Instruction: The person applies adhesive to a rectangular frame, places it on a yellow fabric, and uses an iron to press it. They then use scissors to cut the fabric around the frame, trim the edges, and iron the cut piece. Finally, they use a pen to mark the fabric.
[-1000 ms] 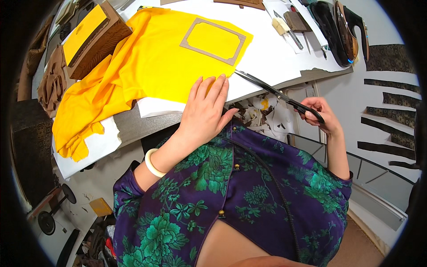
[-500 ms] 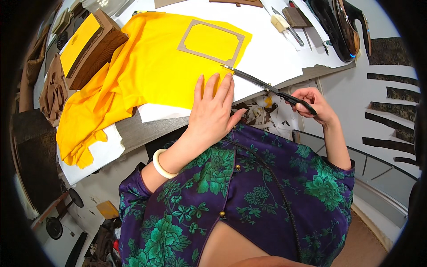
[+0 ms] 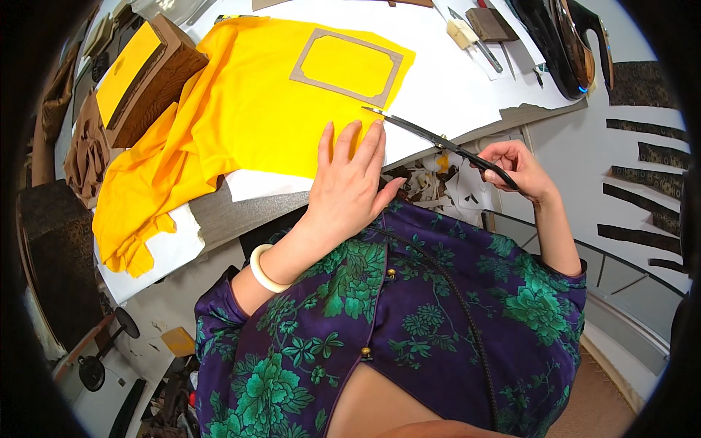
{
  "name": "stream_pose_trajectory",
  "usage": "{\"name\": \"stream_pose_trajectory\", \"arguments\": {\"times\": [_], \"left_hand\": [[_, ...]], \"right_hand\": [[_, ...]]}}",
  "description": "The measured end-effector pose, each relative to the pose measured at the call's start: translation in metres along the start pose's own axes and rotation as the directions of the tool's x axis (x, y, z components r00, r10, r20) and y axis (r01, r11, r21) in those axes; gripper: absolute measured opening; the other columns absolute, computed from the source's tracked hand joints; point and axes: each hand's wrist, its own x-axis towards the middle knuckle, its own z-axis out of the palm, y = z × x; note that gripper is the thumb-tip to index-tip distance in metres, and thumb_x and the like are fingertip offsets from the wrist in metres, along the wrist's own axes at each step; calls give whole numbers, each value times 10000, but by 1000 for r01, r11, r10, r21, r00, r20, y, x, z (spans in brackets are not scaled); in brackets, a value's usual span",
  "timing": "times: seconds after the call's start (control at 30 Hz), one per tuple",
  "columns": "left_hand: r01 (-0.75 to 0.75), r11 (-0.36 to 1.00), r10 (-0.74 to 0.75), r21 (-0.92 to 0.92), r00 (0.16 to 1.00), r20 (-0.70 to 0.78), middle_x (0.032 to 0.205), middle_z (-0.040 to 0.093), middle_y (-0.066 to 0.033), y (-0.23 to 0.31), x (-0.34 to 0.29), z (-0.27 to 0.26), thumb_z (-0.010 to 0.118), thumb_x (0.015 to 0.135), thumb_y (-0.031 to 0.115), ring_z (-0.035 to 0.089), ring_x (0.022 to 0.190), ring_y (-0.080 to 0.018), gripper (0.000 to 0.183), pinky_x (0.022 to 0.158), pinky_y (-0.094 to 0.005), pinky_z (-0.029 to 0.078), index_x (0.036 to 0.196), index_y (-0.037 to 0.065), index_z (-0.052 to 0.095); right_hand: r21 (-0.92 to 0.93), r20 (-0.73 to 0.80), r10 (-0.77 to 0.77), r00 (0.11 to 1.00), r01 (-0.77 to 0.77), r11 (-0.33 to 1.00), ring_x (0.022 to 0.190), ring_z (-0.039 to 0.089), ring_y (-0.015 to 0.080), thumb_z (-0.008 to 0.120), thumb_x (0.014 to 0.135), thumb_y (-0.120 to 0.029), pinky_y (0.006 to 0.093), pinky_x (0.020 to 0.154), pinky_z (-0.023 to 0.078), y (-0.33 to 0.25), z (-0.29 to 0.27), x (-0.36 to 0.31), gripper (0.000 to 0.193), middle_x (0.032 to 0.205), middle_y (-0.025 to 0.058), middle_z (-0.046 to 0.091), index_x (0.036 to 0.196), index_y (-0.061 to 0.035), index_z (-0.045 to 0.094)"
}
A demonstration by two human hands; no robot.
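Note:
Yellow fabric (image 3: pixel 255 95) lies across the white-covered table, its left part bunched and hanging over the near edge. On its far right area rests a grey-brown rectangular frame (image 3: pixel 343 95) with notched inner corners. My left hand (image 3: pixel 347 179), a cream bangle on its wrist, lies flat on the fabric's near right edge, fingers spread. In my right hand (image 3: pixel 511 168) are black-handled scissors (image 3: pixel 438 141), fingers wrapped round the handles. The blades point left, their tips over the fabric's edge between my left fingertips and the frame's near corner. The blades look nearly closed.
A brown block-shaped box (image 3: pixel 157 87) with a yellow panel stands at the left. Far right are a small brush-like tool (image 3: pixel 461 33), a dark block (image 3: pixel 491 24) and a black appliance (image 3: pixel 562 51). Scraps (image 3: pixel 431 182) lie below the table edge (image 3: pixel 540 114). Patterned dark strips (image 3: pixel 646 175) lie right.
My right hand and the scissors have shifted very slightly, with the blades looking a little closer together. My left hand stays on the fabric; the whole view has moved a touch.

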Motion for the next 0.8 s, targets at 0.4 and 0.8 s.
{"name": "stream_pose_trajectory", "arguments": {"times": [0.4,0.8], "left_hand": [[-25,999,22,-47,998,-54,1445,480,-166,-4,-3,0,699,900,394,438,1304,-379,685,1146,-603,299,1369,-75,529],[-6,998,4,-64,999,-32,1471,475,-147,-2,-3,-1,708,896,380,435,1321,-372,691,1167,-589,273,1396,-57,518]], "right_hand": [[102,27,-4,1000,2,995,509,445,-7,807,889,-154,169,421,276,-11,21,20,293,760,-14,624,1058,28,652],[49,23,-1,1000,-1,999,516,466,-6,785,902,-121,164,422,303,-13,24,23,239,744,-16,627,1048,20,660]]}}
